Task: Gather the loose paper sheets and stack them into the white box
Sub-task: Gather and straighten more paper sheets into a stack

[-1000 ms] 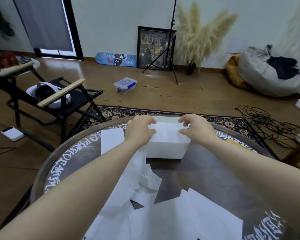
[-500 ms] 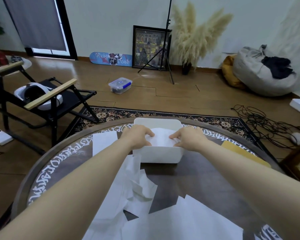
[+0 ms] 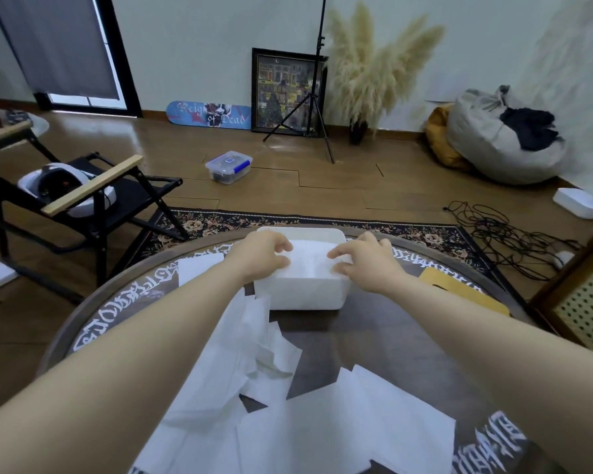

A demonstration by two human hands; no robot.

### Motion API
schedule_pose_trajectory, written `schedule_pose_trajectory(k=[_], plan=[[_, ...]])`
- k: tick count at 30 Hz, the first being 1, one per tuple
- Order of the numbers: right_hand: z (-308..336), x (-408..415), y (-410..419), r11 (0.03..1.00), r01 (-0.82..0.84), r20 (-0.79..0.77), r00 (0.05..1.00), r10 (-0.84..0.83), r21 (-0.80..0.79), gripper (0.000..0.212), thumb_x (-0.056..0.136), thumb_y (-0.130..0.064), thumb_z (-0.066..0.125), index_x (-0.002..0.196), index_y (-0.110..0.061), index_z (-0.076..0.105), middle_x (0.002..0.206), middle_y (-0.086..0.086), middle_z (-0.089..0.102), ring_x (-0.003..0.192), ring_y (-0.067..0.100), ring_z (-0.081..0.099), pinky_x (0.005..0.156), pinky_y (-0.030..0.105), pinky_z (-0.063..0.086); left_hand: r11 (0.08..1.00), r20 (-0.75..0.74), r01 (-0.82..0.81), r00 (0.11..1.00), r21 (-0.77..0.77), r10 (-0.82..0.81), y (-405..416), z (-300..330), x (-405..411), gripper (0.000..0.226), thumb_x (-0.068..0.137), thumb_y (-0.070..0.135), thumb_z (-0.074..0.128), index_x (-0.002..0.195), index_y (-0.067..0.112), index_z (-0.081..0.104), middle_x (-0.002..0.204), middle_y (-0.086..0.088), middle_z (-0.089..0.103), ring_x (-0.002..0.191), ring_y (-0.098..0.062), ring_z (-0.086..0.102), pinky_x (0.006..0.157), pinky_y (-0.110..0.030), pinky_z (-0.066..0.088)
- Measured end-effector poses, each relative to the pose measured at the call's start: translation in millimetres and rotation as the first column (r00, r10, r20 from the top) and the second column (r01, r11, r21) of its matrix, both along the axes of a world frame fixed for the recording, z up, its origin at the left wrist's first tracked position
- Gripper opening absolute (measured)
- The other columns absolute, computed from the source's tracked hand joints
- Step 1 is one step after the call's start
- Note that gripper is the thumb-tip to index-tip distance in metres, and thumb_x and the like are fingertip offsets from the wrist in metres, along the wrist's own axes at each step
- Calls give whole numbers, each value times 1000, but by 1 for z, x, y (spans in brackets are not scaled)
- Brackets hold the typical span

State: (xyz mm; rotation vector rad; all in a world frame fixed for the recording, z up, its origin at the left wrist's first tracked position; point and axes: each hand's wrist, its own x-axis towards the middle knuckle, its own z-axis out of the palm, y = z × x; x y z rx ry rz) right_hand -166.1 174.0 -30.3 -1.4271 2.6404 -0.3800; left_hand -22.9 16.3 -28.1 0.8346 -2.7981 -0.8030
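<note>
Item: white box, standing at the far side of my round tabletop, a folded sheet lying in its open top.
Hands: my left hand and right hand meet over the box, fingers curled and pinching the sheet at either end.
Loose paper sheets: scattered, overlapping, white, blank, on the near tabletop; one more sheet left of the box.
Tabletop rim: white ornate lettering, which I cannot read.
Yellow envelope: flat on the tabletop, right of the box.
Floor: blue skateboard deck against the wall, gothic script reading "Reign of Dead"; framed picture; tripod; pampas grass; clear tub with blue clips; folding chair holding a white headset.
</note>
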Motion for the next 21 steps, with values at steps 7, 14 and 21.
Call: schedule_pose_trajectory(k=[7,14,21], plan=[[20,27,28,994,-104,5,995,104,-25,27,95,-28,54,120,-34,61,119,-2,58,122,17,35,92,34,19,999,31,32,999,-32,-31,39,19,35,26,89,31,61,114,28,65,126,6,60,118,-14,53,97,-39,46],[18,68,80,989,-141,89,987,136,42,25,92,-29,57,116,-31,63,111,-11,63,100,9,56,84,28,23,999,124,37,992,-14,-35,85,20,88,27,92,32,59,117,27,63,128,5,57,118,-16,51,97,-37,44],[-1,100,131,979,-161,160,977,140,128,27,93,-34,58,120,-33,61,118,-13,61,90,5,53,94,36,37,999,157,22,987,27,-26,125,12,136,27,93,32,57,119,27,61,131,6,53,116,-14,53,96,-36,44]])
